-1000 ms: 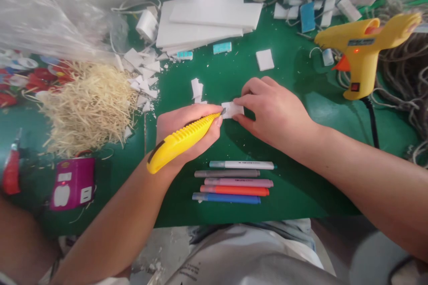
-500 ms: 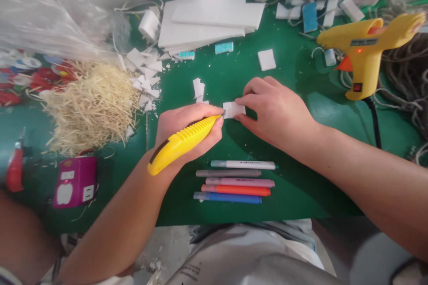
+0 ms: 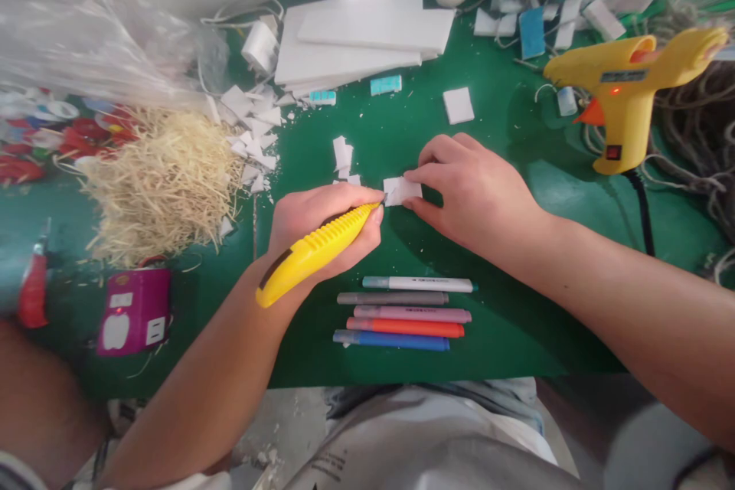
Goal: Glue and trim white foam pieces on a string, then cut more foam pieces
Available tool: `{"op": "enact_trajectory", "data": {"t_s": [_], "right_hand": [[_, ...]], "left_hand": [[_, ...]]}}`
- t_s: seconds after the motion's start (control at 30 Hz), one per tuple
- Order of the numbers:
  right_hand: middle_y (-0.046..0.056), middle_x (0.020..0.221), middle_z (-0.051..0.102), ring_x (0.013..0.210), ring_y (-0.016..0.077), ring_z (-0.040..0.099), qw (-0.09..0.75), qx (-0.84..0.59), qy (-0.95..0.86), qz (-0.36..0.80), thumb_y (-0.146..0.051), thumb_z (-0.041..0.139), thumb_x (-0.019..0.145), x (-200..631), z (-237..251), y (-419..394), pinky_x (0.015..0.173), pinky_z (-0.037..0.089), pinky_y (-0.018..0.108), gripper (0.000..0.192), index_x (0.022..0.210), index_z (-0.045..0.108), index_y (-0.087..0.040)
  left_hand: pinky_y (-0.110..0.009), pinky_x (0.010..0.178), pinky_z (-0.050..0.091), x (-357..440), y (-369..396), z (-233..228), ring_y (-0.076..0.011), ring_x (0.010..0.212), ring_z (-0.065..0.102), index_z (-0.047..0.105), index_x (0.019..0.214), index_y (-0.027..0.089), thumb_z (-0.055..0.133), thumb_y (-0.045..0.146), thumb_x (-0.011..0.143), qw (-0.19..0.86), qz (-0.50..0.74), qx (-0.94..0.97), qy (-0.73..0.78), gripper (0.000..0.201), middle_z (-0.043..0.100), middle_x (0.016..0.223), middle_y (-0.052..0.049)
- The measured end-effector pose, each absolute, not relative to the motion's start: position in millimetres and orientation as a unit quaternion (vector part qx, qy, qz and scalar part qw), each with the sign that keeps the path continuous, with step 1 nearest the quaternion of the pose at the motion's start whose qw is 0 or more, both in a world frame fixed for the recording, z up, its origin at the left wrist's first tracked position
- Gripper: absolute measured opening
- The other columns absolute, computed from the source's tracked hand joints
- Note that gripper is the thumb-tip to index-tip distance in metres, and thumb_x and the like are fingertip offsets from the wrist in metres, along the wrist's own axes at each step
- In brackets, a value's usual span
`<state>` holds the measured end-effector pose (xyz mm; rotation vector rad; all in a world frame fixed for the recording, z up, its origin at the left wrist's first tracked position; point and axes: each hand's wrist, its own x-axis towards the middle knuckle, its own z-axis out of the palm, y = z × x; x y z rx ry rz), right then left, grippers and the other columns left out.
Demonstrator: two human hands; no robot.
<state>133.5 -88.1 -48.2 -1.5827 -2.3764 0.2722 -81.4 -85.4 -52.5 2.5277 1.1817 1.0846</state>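
My left hand [image 3: 327, 228] is closed round a yellow utility knife [image 3: 315, 254], its tip at the left edge of a small white foam board piece [image 3: 400, 190]. Thumb and fingers of my right hand [image 3: 465, 182] pinch that piece at its right side, against the green table [image 3: 505, 306]. White offcuts [image 3: 343, 156] lie just beyond my left hand. Farther back is a square white piece [image 3: 458, 106]. Several capped markers [image 3: 402, 313] lie in a row nearer my body.
A yellow hot glue gun [image 3: 625, 92] with a lit red light stands at right. White boards [image 3: 361, 38] are stacked at the back. To the left are a straw heap [image 3: 166, 184], a purple box [image 3: 133, 311] and a red-handled tool [image 3: 34, 283]. Another person's limb [image 3: 40, 390] shows lower left.
The knife and my left hand have barely shifted at the white piece's edge. My right hand keeps its hold. The whole view has moved slightly.
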Motion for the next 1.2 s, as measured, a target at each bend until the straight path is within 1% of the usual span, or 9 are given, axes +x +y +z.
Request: {"op": "enact_trajectory", "data": {"t_s": [0.13, 0.27, 0.37, 0.47, 0.53, 0.7, 0.87, 1.07, 1.2], "right_hand": [[0.015, 0.106, 0.070, 0.095, 0.0284, 0.056, 0.128, -0.553, -0.817, 0.106, -0.022, 0.067, 0.093, 134, -48, -88, 0.073, 0.047, 0.041, 0.018, 0.100, 0.081, -0.014], [0.015, 0.105, 0.070, 0.097, 0.0293, 0.056, 0.144, -0.547, -0.817, 0.108, -0.022, 0.064, 0.093, 135, -49, -87, 0.074, 0.047, 0.042, 0.019, 0.098, 0.081, -0.015], [0.015, 0.105, 0.069, 0.096, 0.0287, 0.057, 0.146, -0.546, -0.817, 0.112, -0.021, 0.063, 0.093, 136, -49, -87, 0.074, 0.047, 0.042, 0.019, 0.097, 0.081, -0.016], [0.014, 0.104, 0.069, 0.095, 0.0279, 0.057, 0.145, -0.547, -0.816, 0.117, -0.021, 0.062, 0.093, 136, -49, -87, 0.075, 0.047, 0.041, 0.021, 0.098, 0.081, -0.015], [0.014, 0.103, 0.069, 0.094, 0.0275, 0.057, 0.150, -0.544, -0.817, 0.116, -0.021, 0.062, 0.093, 137, -49, -87, 0.075, 0.047, 0.041, 0.021, 0.098, 0.081, -0.015], [0.014, 0.102, 0.069, 0.092, 0.0270, 0.055, 0.163, -0.537, -0.820, 0.111, -0.024, 0.064, 0.092, 138, -52, -87, 0.074, 0.047, 0.040, 0.019, 0.097, 0.081, -0.017], [0.013, 0.102, 0.069, 0.092, 0.0268, 0.055, 0.158, -0.539, -0.820, 0.107, -0.026, 0.064, 0.092, 138, -52, -87, 0.074, 0.046, 0.040, 0.020, 0.097, 0.082, -0.017], [0.015, 0.103, 0.070, 0.091, 0.0274, 0.056, 0.153, -0.542, -0.819, 0.108, -0.027, 0.062, 0.093, 137, -51, -87, 0.073, 0.047, 0.041, 0.023, 0.097, 0.081, -0.015], [0.015, 0.103, 0.070, 0.091, 0.0273, 0.056, 0.159, -0.534, -0.823, 0.109, -0.026, 0.060, 0.094, 138, -51, -87, 0.073, 0.046, 0.041, 0.023, 0.096, 0.081, -0.016]], "left_hand": [[-0.023, 0.068, 0.063, -81, -87, -50, -0.0150, 0.068, 0.076, 0.077, 0.088, 0.027, 0.065, 0.026, 0.088, 0.098, 0.355, 0.840, 0.398, 0.012, 0.081, 0.082, 0.004], [-0.026, 0.069, 0.065, -81, -90, -48, -0.0159, 0.068, 0.076, 0.077, 0.086, 0.030, 0.065, 0.028, 0.087, 0.107, 0.360, 0.820, 0.432, 0.012, 0.081, 0.082, 0.006], [-0.023, 0.073, 0.065, -82, -90, -47, -0.0141, 0.071, 0.077, 0.078, 0.093, 0.029, 0.067, 0.028, 0.090, 0.123, 0.363, 0.810, 0.443, 0.012, 0.082, 0.088, 0.005], [-0.020, 0.077, 0.064, -79, -90, -47, -0.0128, 0.075, 0.077, 0.079, 0.102, 0.025, 0.069, 0.030, 0.093, 0.154, 0.366, 0.797, 0.456, 0.015, 0.082, 0.093, 0.003], [-0.019, 0.076, 0.063, -75, -90, -50, -0.0135, 0.076, 0.077, 0.079, 0.103, 0.024, 0.067, 0.033, 0.094, 0.150, 0.374, 0.787, 0.467, 0.018, 0.082, 0.094, 0.001], [-0.020, 0.076, 0.063, -67, -89, -57, -0.0145, 0.078, 0.077, 0.080, 0.102, 0.024, 0.062, 0.037, 0.096, 0.131, 0.370, 0.789, 0.473, 0.023, 0.082, 0.093, 0.001], [-0.021, 0.078, 0.062, -66, -89, -58, -0.0149, 0.080, 0.077, 0.079, 0.105, 0.024, 0.064, 0.036, 0.096, 0.135, 0.358, 0.792, 0.475, 0.022, 0.081, 0.092, 0.000], [-0.018, 0.078, 0.061, -64, -89, -58, -0.0121, 0.075, 0.075, 0.080, 0.101, 0.023, 0.069, 0.028, 0.093, 0.140, 0.386, 0.793, 0.450, 0.014, 0.082, 0.093, 0.002], [-0.021, 0.077, 0.060, -65, -87, -62, -0.0136, 0.077, 0.075, 0.080, 0.099, 0.025, 0.067, 0.034, 0.094, 0.104, 0.382, 0.807, 0.438, 0.017, 0.082, 0.093, 0.001]]}}
